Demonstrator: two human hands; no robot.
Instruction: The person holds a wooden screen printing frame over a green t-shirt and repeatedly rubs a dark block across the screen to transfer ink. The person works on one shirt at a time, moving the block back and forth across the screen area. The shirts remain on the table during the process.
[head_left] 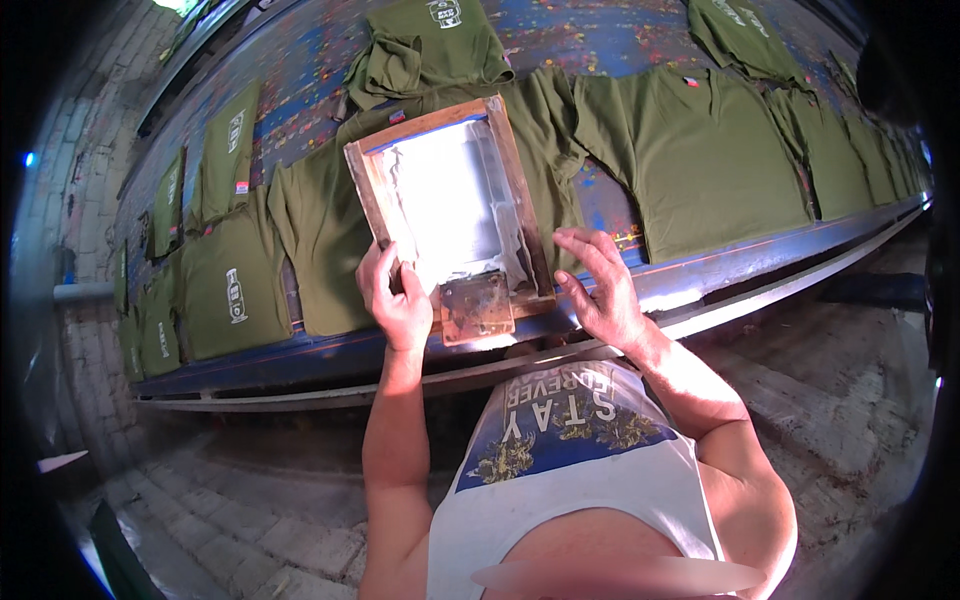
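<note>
A wooden screen-printing frame point(518, 190) lies tilted a little over an olive green T-shirt point(318, 240) that is spread on the table. White ink streaks line the inside of its bright mesh point(435, 190). At the frame's near end sits a stained brown rectangular block point(478, 308); I cannot tell whether it is fixed there. My left hand point(396, 300) grips the frame's near left side, thumb on top. Beside the near right corner, my right hand point(603, 285) is raised with its fingers apart, holding nothing.
More olive T-shirts point(715, 170) lie along the long blue, paint-spotted table point(615, 205). On the left, a shirt point(235, 300) bears a white print. A folded printed shirt point(435, 50) lies beyond the frame. A pale metal rail point(690, 322) runs along the near edge.
</note>
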